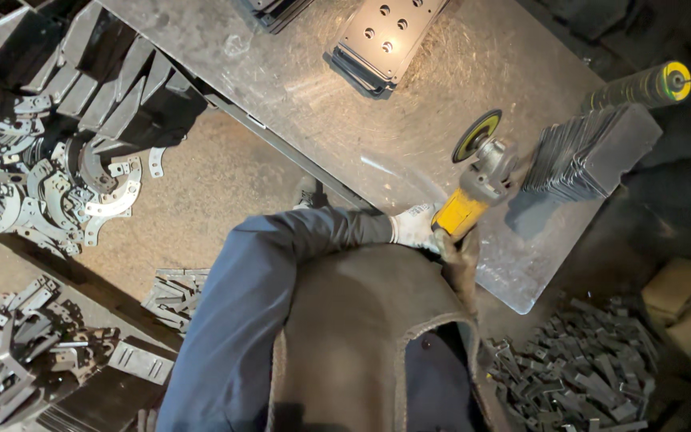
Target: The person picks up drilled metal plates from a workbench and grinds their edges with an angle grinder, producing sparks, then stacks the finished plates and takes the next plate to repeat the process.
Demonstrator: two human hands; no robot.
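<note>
Wrapped in a white glove, my left hand [415, 226] clamps shut around the yellow body of the grinder [473, 188]. Whether my right hand [461, 260], just behind it, grips anything, I cannot tell. Its disc [476, 136] stands tilted above the steel table [297, 88], just beside the stack of thin plates [581, 152] near the table's far edge. Bare sheet stretches away from the grinder toward the drilled plates [385, 36]. Past the table's near edge, loose metal parts [585, 376] lie on the dirt floor [209, 192].

left hand [414, 226] — gloved, closed in a grip | arm bent across body | right hand hidden
</note>
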